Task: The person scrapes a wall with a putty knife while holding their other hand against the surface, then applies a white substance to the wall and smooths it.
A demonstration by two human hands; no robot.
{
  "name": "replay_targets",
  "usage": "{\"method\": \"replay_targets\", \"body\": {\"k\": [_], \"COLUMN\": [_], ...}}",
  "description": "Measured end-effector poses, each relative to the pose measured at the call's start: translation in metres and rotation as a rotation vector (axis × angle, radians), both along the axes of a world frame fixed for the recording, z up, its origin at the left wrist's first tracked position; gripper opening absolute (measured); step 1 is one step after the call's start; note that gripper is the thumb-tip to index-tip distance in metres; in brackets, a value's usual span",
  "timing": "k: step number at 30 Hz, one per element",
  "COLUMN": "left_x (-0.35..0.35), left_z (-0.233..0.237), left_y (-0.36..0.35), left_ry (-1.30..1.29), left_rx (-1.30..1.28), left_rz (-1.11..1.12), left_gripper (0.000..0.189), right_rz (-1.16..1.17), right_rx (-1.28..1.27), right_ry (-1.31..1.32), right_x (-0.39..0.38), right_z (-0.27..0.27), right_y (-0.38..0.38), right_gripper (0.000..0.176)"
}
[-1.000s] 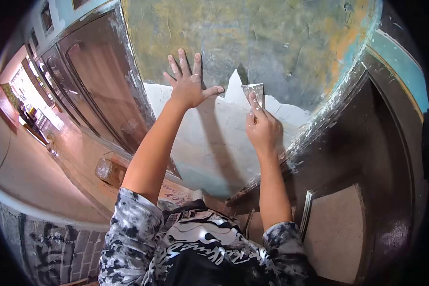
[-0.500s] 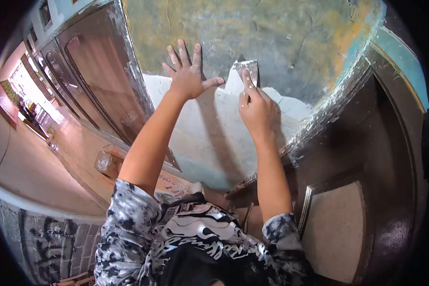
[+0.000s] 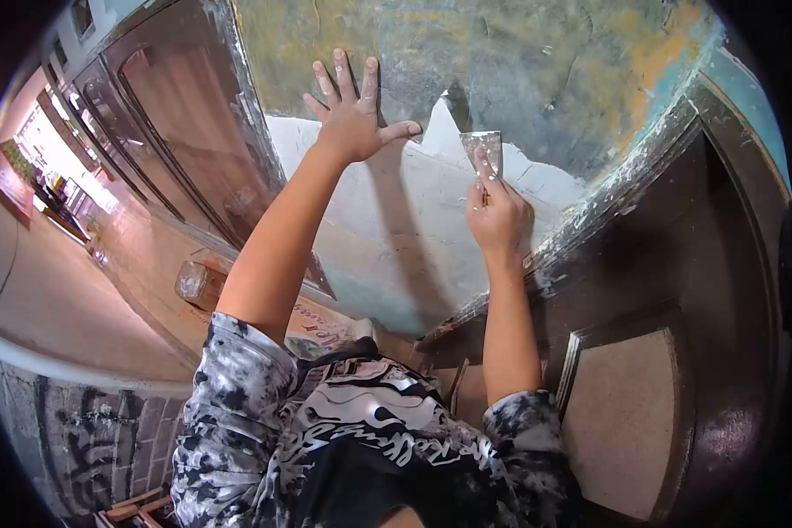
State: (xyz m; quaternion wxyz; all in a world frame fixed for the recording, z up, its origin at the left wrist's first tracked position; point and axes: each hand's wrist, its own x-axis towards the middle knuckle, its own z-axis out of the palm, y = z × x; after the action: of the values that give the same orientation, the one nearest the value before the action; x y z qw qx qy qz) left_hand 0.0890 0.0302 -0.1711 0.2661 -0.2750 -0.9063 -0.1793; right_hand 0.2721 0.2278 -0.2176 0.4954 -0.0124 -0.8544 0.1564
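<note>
My left hand lies flat against the wall, fingers spread and marked with white smears. A putty knife is gripped in my right hand, with the index finger stretched along its blade. The blade rests on or very close to the wall, at the upper border of a white filler layer. Left of the blade the filler rises in a pointed peak over the grey-green, yellow-stained surface. The handle is mostly hidden in my fist.
A dark wooden door with a paint-spattered frame stands at the right. Brown panelled doors are at the left. A clear container sits low on the left, near a bright passage.
My right hand and the putty knife have moved right and slightly down in the view. A pointed peak of filler now shows where the blade was. My left hand stays flat on the wall.
</note>
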Motion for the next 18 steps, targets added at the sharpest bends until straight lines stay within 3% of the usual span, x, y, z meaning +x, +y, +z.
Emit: {"method": "replay_targets", "body": {"k": [9, 13, 18], "left_x": [0.000, 0.005, 0.004], "left_z": [0.000, 0.005, 0.003], "left_y": [0.000, -0.001, 0.000], "left_ry": [0.036, -0.029, -0.042], "left_rx": [0.013, 0.009, -0.003], "left_rz": [-0.004, 0.015, 0.015], "left_gripper": [0.143, 0.144, 0.145], "right_rz": [0.017, -0.036, 0.008], "right_rx": [0.024, -0.014, 0.018], "right_ry": [0.087, -0.021, 0.017], "right_x": [0.001, 0.010, 0.000], "right_z": [-0.009, -0.001, -0.003], "right_y": [0.005, -0.003, -0.001], "right_gripper": [0.052, 0.050, 0.059]}}
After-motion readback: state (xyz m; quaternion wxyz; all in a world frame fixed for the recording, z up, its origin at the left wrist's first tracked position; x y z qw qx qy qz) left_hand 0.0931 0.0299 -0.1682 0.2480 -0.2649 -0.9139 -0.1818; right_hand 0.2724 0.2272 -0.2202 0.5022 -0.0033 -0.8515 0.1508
